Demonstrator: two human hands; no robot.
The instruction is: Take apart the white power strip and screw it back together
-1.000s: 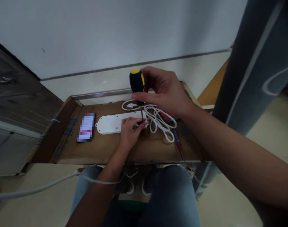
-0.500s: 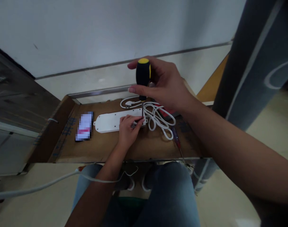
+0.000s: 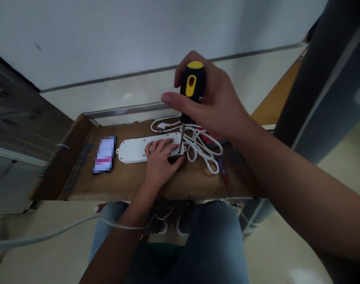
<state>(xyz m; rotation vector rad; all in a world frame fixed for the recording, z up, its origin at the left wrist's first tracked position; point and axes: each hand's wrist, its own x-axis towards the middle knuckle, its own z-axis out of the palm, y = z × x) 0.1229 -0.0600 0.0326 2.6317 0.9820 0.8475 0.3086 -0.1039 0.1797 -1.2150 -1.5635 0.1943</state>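
Here, the right hand (image 3: 218, 102) closes around a yellow-and-black screwdriver (image 3: 192, 85), held upright, its tip at the right end of a white power strip (image 3: 135, 152). At frame centre, the open left hand (image 3: 160, 161) rests on the strip, beside a looped white cord (image 3: 197, 144).

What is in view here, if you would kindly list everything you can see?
power strip: one, white, lying on the cardboard
screwdriver: one, black and yellow handle, shaft reaching down to the strip's right end
cable: one, white, coiled beside the strip
slim screwdriver: one, red and dark, right of the coil
phone: one, dark edges, left of the strip, screen blurred
cardboard: one sheet, brown, under these things
wall: one, white, beyond the cardboard
cabinet: one, grey, at left
left hand: one, flat on the strip
right hand: one, gripping the screwdriver handle
knees: two, in blue jeans, below the cardboard
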